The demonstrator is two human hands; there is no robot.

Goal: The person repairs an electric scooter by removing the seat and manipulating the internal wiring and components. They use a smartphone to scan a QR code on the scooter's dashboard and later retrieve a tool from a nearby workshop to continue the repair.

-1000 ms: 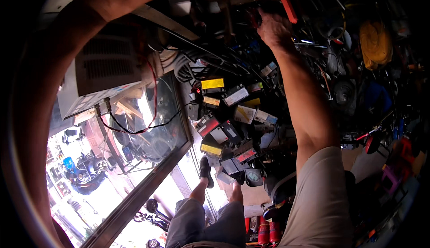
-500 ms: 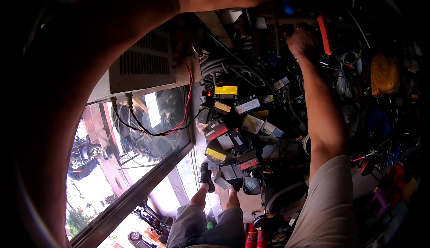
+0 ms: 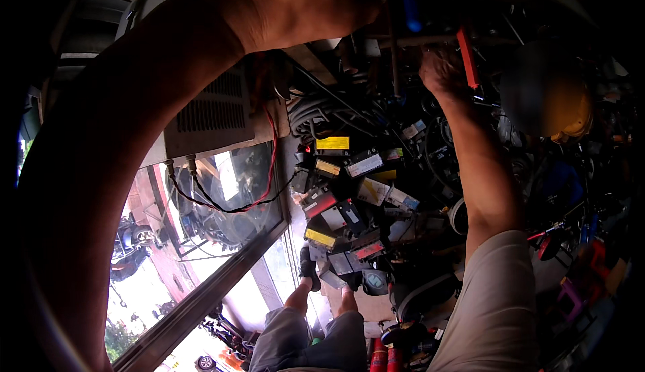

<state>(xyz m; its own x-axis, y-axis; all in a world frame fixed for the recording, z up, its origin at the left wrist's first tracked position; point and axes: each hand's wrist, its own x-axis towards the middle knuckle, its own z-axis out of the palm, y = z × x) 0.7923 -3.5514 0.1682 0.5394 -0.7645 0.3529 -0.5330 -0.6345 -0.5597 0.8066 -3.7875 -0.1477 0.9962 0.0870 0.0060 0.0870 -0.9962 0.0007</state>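
Note:
My left hand [image 3: 302,9] is large and close at the top of the view. Its fingers run into the dark near a blurred blue thing [image 3: 412,13], so I cannot see whether it grips anything. Farther right, my right hand [image 3: 443,73] reaches forward into the shadowed clutter. Its fingers look curled in, but what they hold, if anything, is too dark to make out. An orange-red bar [image 3: 468,59] stands just right of that hand. To its left is a thin upright rod [image 3: 394,59].
Several boxed batteries [image 3: 334,143] are piled below, beside coiled grey cables [image 3: 329,113]. A vented metal box [image 3: 213,110] with red and black wires [image 3: 235,207] sits at left above a framed window [image 3: 208,284]. A yellow-orange item [image 3: 576,122] is at right, partly behind a dark blur.
My left hand has shifted left and lower in the view, and my right hand slightly left. A dark blurred round shape now covers part of the yellow-orange item. The view has shifted a little.

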